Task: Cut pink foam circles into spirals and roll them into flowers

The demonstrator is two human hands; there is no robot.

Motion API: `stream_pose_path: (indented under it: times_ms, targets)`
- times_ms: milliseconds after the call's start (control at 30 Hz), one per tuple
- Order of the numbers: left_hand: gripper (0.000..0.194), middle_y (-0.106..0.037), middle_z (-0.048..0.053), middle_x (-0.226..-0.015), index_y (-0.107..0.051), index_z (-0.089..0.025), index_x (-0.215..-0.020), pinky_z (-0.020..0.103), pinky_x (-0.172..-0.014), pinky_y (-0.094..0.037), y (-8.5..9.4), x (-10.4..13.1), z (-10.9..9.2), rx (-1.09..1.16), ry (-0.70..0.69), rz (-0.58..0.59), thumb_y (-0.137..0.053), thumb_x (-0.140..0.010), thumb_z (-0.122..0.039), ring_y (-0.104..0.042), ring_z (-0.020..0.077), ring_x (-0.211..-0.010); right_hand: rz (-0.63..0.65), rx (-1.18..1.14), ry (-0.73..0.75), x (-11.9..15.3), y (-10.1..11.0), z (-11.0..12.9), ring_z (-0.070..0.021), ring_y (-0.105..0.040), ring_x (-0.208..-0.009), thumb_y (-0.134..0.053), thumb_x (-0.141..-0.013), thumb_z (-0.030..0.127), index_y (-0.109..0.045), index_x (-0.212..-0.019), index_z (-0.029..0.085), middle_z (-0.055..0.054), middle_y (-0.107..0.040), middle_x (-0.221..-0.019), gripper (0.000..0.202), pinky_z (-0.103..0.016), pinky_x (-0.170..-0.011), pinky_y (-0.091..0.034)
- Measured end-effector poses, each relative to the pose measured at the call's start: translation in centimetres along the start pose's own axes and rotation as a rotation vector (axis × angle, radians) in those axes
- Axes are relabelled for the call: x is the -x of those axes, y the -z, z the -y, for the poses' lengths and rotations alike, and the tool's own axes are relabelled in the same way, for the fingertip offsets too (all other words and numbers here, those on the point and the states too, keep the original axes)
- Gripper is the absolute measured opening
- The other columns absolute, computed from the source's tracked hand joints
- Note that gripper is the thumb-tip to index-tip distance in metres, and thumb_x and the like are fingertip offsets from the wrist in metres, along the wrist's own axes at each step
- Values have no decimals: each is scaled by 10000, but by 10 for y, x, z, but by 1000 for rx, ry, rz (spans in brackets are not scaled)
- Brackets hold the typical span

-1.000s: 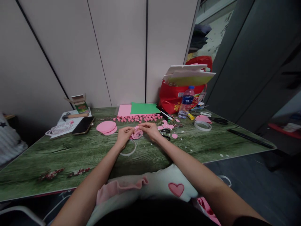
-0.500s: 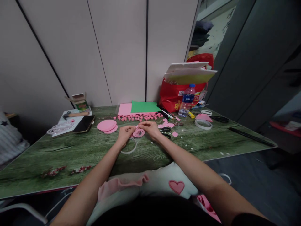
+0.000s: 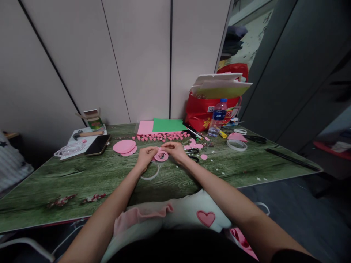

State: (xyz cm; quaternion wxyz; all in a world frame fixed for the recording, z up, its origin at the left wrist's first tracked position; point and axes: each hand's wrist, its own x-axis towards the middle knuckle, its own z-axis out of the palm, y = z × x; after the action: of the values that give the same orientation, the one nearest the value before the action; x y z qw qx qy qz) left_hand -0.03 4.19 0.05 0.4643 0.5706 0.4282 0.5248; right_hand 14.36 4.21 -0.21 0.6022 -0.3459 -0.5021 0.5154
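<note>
A ring-shaped, curling piece of pink paper (image 3: 161, 157) hangs between my hands near the middle of the table. My left hand (image 3: 146, 157) pinches its upper left edge. On the other side, the fingertips of my right hand (image 3: 175, 150) are pinched together at its top. The exact grip between the fingertips is too small to make out. Just below my left hand lies a clear tape roll (image 3: 151, 174), partly hidden by that hand. Black-handled scissors (image 3: 193, 151) rest right of my right hand. Left of my hands is a stack of pink paper discs (image 3: 124, 147).
Small pink curled pieces (image 3: 164, 136) form rows behind my hands. Beyond them lie pink and green sheets (image 3: 168, 125). A water bottle (image 3: 218, 118) stands before a red bag (image 3: 199, 111). At left are a phone (image 3: 98, 144) and a hammer (image 3: 87, 134).
My hands stay in nearly the same place. The pink paper between them has shifted slightly, and its inner coil looks different. The table items have not moved.
</note>
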Motion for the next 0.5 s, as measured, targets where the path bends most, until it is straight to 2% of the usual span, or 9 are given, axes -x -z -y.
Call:
stream_pose_path:
  times_ms: [167,333,500]
  targets:
    - [297,-630,32,-591,-657,-100,-721,182,-435,-352,0,0,0,-11,18,21,-672,-540,-335,-483,80,-454,-3,8,28,0,0,-1,-108,-545,-540,-716,-464,269,-650,-647,147,-8,-638,-619,230,-253,-592,-431]
    - [274,-627,22,-579,-662,-106,-707,187,-440,-351,0,-1,0,-32,17,-5,-668,-540,-323,-482,82,-455,28,14,-4,-1,2,-4,-123,-569,-590,-703,-484,299,-662,-702,156,-23,-659,-684,264,-268,-627,-444]
    - [268,-615,13,-555,-661,-106,-705,180,-431,-349,0,-1,1,-18,35,10,-670,-538,-316,-471,75,-443,35,-1,-23,1,3,-3,-120,-570,-572,-719,-457,292,-656,-689,153,-18,-654,-655,278,-264,-621,-449]
